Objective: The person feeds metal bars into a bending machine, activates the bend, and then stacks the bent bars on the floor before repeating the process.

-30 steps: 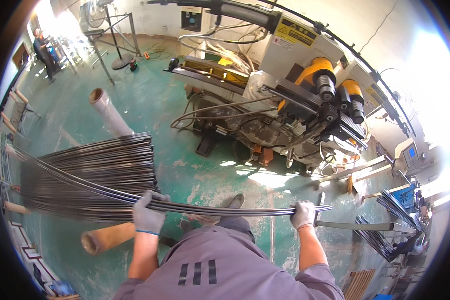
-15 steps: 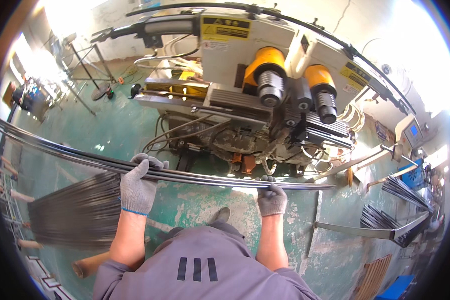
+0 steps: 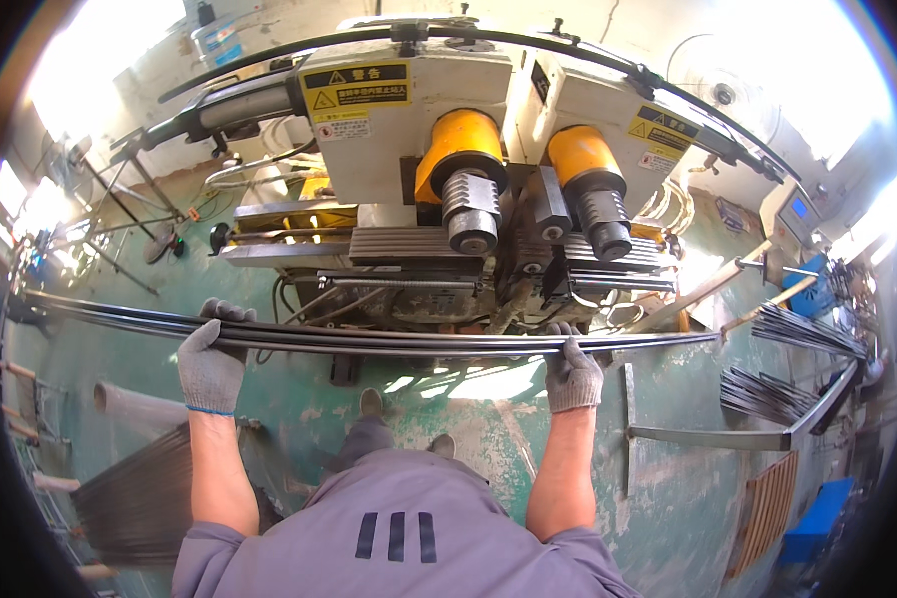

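A bundle of long, thin dark metal rods (image 3: 399, 344) stretches across in front of me, roughly level. My left hand (image 3: 212, 359), in a grey knit glove with a blue cuff edge, is wrapped round its left part. Farther along to the right, my gloved right hand (image 3: 572, 371) grips the same bundle. The rods' left end reaches far out toward the picture's rim; their right end stops near a wooden bar. Just beyond the rods stands a large pale machine (image 3: 409, 149) with two yellow-collared steel spindles (image 3: 468, 204), apart from both hands.
More dark rods lie in a big pile (image 3: 140, 498) at lower left. At right, smaller rod bundles (image 3: 767, 397) rest by a metal frame (image 3: 708, 437). A slatted wooden piece (image 3: 764, 513) and a blue box (image 3: 817, 520) are at lower right. A control screen (image 3: 799, 209) stands beyond.
I have stepped closer to the machine, with the rods carried along. My hands are now farther apart on the bundle, and the floor pile has shifted down in view.
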{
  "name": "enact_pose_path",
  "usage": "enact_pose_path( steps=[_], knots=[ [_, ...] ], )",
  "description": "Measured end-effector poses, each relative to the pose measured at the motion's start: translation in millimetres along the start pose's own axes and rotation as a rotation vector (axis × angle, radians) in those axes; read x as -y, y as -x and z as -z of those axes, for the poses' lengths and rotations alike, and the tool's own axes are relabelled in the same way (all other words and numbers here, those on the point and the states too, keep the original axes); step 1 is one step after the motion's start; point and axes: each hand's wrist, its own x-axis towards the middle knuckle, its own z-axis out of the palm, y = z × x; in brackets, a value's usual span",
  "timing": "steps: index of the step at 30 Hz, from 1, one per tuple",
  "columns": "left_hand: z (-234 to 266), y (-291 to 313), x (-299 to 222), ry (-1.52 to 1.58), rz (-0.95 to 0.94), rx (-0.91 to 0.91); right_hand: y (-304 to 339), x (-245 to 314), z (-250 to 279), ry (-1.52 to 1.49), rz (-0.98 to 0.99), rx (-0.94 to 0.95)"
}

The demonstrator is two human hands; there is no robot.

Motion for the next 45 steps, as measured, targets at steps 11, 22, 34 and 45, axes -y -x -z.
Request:
enact_pose_path(
  steps=[11,22,34,45],
  knots=[
    [46.9,-136.2,-1.3,-0.051,0.07,-0.139,-31.1,-51.0,-118.2,0.016,0.196,-0.126],
    [44.9,-224.1,60.1,-0.018,0.168,-0.185,-89.4,-111.1,-173.2,0.444,0.189,-0.184],
    [23.4,-217.7,103.3,0.075,0.393,0.064,-209.8,-165.8,-16.6,0.793,0.368,0.09],
    [30.3,-223.5,113.8,0.074,0.358,-0.084,-121.6,-132.3,-132.4,0.2,0.144,0.071]
  ],
)
